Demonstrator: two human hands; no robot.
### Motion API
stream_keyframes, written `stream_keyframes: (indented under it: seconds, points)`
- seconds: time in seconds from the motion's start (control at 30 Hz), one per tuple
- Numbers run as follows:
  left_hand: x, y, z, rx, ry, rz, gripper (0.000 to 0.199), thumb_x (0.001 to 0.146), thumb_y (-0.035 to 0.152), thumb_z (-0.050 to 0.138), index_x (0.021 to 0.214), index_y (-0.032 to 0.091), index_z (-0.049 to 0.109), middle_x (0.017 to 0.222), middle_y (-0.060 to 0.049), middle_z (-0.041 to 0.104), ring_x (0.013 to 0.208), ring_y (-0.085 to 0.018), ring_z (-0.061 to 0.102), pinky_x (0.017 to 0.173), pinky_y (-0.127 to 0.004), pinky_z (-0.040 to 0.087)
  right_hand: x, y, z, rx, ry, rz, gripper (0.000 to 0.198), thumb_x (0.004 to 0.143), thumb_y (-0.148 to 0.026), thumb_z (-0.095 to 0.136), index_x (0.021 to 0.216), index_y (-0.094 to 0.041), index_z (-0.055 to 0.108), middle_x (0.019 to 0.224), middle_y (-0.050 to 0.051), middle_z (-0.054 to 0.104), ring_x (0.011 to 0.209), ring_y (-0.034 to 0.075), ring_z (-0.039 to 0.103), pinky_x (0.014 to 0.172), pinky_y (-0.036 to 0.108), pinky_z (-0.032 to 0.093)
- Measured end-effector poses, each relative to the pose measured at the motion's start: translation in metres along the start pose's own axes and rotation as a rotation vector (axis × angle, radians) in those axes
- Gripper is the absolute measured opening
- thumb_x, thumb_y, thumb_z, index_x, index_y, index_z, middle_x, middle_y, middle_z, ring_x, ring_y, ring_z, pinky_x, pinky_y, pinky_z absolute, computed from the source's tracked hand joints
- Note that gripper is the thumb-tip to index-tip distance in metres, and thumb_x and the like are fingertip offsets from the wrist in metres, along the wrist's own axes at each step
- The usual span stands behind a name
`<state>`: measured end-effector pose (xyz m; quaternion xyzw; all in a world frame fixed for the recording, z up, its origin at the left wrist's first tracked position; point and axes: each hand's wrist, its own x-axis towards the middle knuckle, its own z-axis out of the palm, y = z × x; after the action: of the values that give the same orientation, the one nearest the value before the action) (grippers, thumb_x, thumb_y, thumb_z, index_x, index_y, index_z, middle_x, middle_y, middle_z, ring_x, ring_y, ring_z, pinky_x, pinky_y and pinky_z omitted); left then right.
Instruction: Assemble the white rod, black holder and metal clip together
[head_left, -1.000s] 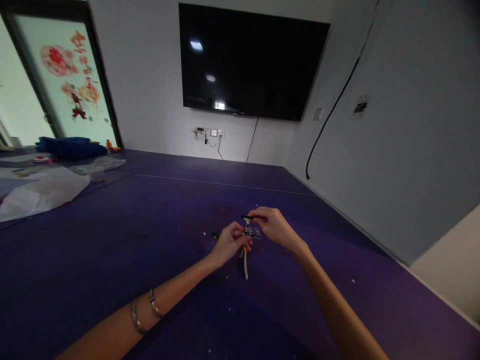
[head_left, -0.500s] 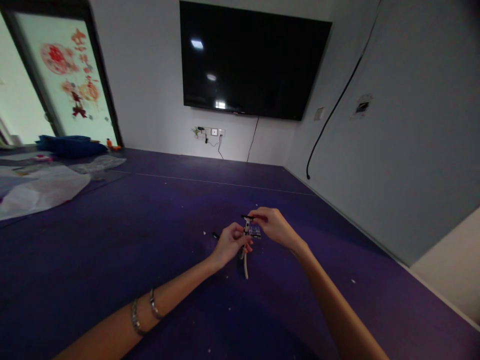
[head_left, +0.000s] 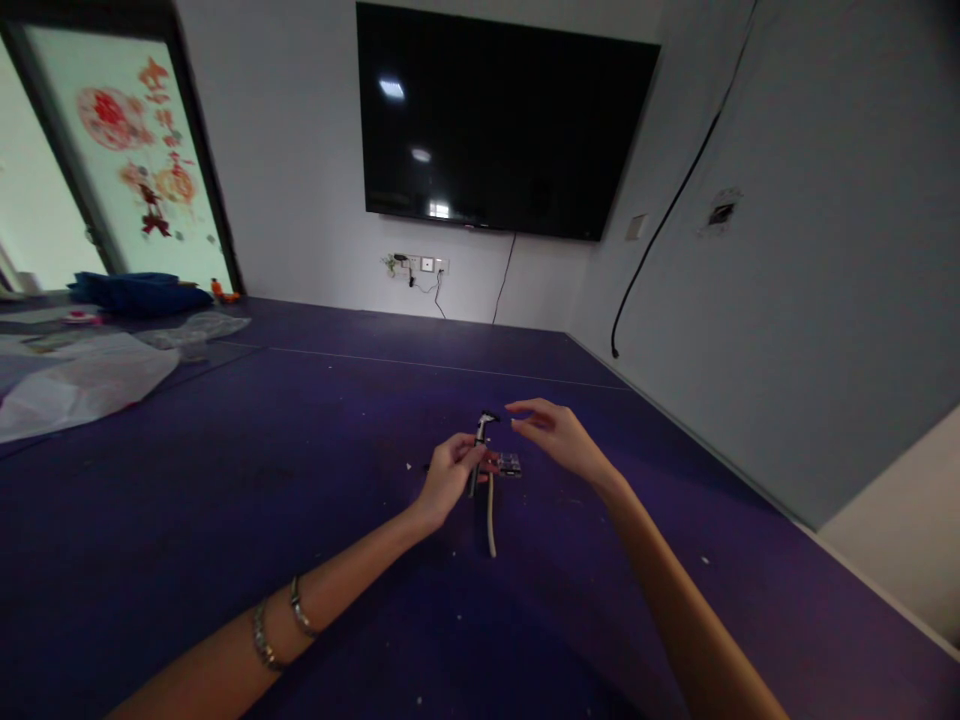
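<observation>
My left hand (head_left: 448,478) is closed around a slim dark and silver hand tool (head_left: 481,428). The tool stands nearly upright, its black bent head pointing to the right; its exact kind is hard to make out. Right of that head, my right hand (head_left: 559,435) hovers with thumb and forefinger apart, not touching it. A pale tick at the thumb tip is too small to name. Below the left fingers a white cable (head_left: 491,520) runs toward me, its upper end hidden. Beside those fingers lies a small clear, patterned piece (head_left: 509,464).
Around my hands spreads a purple floor surface (head_left: 315,540) with scattered white scraps. White and clear plastic sheets (head_left: 97,380) lie at the left, before a dark blue bundle (head_left: 139,292). A black cord (head_left: 667,215) hangs down the right wall; a television (head_left: 502,120) is mounted ahead.
My right hand has let go of the tool's head and drawn slightly up and right, its fingers parting. The left hand has shifted a little left with the tool.
</observation>
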<state>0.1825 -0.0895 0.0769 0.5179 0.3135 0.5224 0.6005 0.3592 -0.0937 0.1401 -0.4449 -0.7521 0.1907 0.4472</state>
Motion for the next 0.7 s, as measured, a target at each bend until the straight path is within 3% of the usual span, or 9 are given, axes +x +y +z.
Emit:
stream_keyframes:
  seconds: [0.1,0.2,0.37,0.43,0.57,0.63,0.7]
  points:
    - [0.005,0.008,-0.005,-0.013,0.062,0.064,0.021,0.075,0.031,0.062,0.087,0.013,0.062,0.090,-0.009,0.070,0.082,-0.020,0.066,0.075,-0.032,0.049,0.001,0.007,0.003,0.026,-0.028,0.131,0.023,0.077,-0.032,0.056,0.088,-0.015,0.067,0.081,0.005,0.066,0.066,0.013,0.060,0.063,0.026,0.048]
    - [0.009,0.015,-0.010,-0.043,0.054,0.077,0.022,0.075,0.030,0.062,0.089,0.012,0.066,0.100,-0.011,0.068,0.096,-0.021,0.061,0.084,-0.032,0.046,-0.001,0.009,0.015,0.037,-0.190,0.240,0.029,0.079,-0.038,0.053,0.076,-0.013,0.067,0.063,0.002,0.061,0.052,0.010,0.053,0.049,0.022,0.043]
    - [0.011,0.021,-0.015,-0.142,-0.025,0.027,0.025,0.075,0.030,0.062,0.090,0.011,0.068,0.104,-0.012,0.067,0.095,-0.021,0.061,0.078,-0.030,0.047,-0.008,-0.005,0.045,0.170,-0.339,0.197,0.031,0.082,-0.040,0.050,0.083,-0.014,0.066,0.063,0.000,0.057,0.050,0.008,0.048,0.044,0.018,0.039]
    - [0.011,0.021,-0.016,-0.157,-0.061,0.008,0.026,0.075,0.031,0.062,0.090,0.011,0.068,0.101,-0.012,0.067,0.090,-0.020,0.062,0.076,-0.029,0.048,-0.009,-0.010,0.054,0.181,-0.316,0.163,0.029,0.082,-0.039,0.050,0.087,-0.014,0.065,0.064,-0.001,0.056,0.049,0.007,0.046,0.043,0.017,0.037]
    - [0.012,0.019,-0.015,-0.169,-0.124,-0.007,0.029,0.073,0.034,0.064,0.089,0.010,0.068,0.096,-0.012,0.068,0.087,-0.020,0.063,0.079,-0.030,0.047,-0.008,-0.011,0.065,0.144,-0.210,0.121,0.026,0.081,-0.036,0.051,0.073,-0.014,0.063,0.062,-0.001,0.055,0.051,0.008,0.046,0.046,0.019,0.037]
    - [0.017,0.017,-0.016,-0.129,-0.089,-0.035,0.033,0.074,0.040,0.062,0.087,0.010,0.067,0.095,-0.013,0.068,0.088,-0.022,0.063,0.078,-0.032,0.047,-0.006,-0.006,0.067,0.089,-0.152,0.109,0.027,0.080,-0.036,0.051,0.068,-0.015,0.064,0.064,0.000,0.057,0.054,0.009,0.048,0.049,0.020,0.038]
    - [0.025,0.016,-0.023,-0.016,0.032,-0.038,0.036,0.076,0.045,0.057,0.088,0.012,0.065,0.097,-0.012,0.067,0.091,-0.023,0.062,0.077,-0.032,0.046,-0.005,0.001,0.069,-0.005,-0.095,0.120,0.028,0.079,-0.035,0.052,0.065,-0.015,0.066,0.064,0.001,0.059,0.058,0.011,0.050,0.052,0.021,0.038]
